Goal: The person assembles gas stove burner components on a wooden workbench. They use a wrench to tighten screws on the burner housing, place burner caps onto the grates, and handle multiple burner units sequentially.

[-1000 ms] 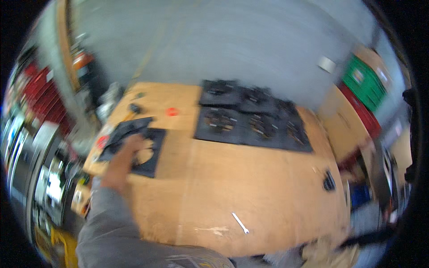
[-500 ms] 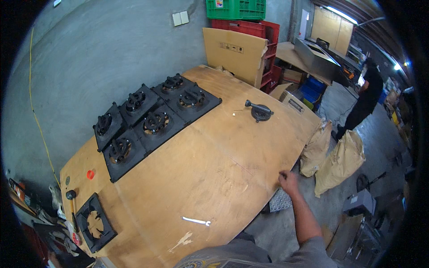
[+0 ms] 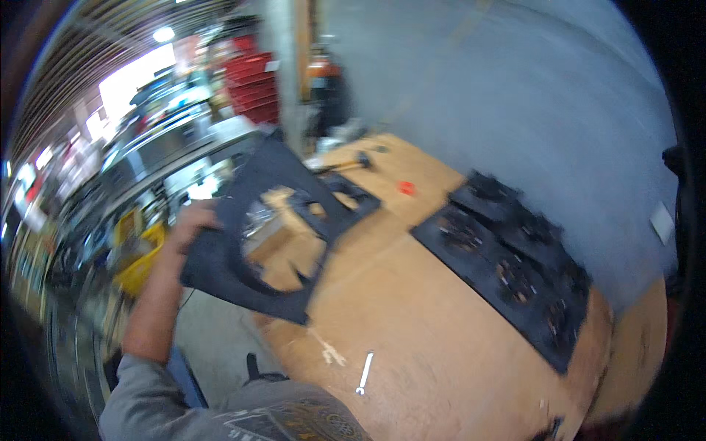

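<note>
In the head view, the left hand [image 3: 197, 222] grips one black frame [image 3: 220, 266] by its edge, raised at the table's [image 3: 412, 316] left side, partly hiding a second frame [image 3: 366, 206]. One wrench [image 3: 365, 373], one red ring [image 3: 406, 188]; the grates [image 3: 489, 251] blur past counting. The right hand's grip I cannot tell.

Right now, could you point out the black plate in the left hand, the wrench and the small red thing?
Black plate [image 3: 219, 255]: head view, border left of its opening.
Wrench [image 3: 365, 372]: head view, middle of its shaft.
Small red thing [image 3: 406, 188]: head view, its blurred middle.
</note>
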Demonstrator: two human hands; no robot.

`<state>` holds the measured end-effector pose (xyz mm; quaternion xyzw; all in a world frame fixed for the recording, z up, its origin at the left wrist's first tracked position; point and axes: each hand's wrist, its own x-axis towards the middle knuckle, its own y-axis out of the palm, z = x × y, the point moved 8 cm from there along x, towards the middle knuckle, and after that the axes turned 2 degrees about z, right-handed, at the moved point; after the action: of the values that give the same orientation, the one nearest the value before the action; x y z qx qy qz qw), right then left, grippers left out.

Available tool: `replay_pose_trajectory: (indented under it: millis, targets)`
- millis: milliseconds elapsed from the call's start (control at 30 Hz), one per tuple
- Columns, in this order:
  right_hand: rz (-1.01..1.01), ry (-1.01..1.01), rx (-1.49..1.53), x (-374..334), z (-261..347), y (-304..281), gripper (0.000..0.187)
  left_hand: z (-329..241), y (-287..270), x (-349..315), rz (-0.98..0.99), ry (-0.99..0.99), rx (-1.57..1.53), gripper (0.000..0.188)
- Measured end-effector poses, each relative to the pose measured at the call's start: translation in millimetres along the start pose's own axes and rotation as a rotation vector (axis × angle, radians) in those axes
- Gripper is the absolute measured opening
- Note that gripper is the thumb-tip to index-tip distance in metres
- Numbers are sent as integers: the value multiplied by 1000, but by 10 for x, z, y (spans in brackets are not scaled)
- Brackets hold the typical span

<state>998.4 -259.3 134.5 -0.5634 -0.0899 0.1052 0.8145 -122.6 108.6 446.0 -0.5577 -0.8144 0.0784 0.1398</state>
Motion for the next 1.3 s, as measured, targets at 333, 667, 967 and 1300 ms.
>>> replay_pose_trajectory:
  millis: [333, 667, 967, 1300]
  targets:
    - [104, -139, -113, -967, 1142, 126, 55, 1446, 741, -1085, 189, -435, -278, 22]
    - [250, -737, 169, -2750, 2066, 206, 40, 1202, 999, -818, 277, -422, -265, 30]
    - [737, -719, 748, -4590, 3825, 75, 41, 890, 1537, -426, 615, -233, 24, 31]
    - [1587, 295, 1353, -6012, 4965, 1524, 29, 1084, 2052, -598, 1043, 63, -127, 77]
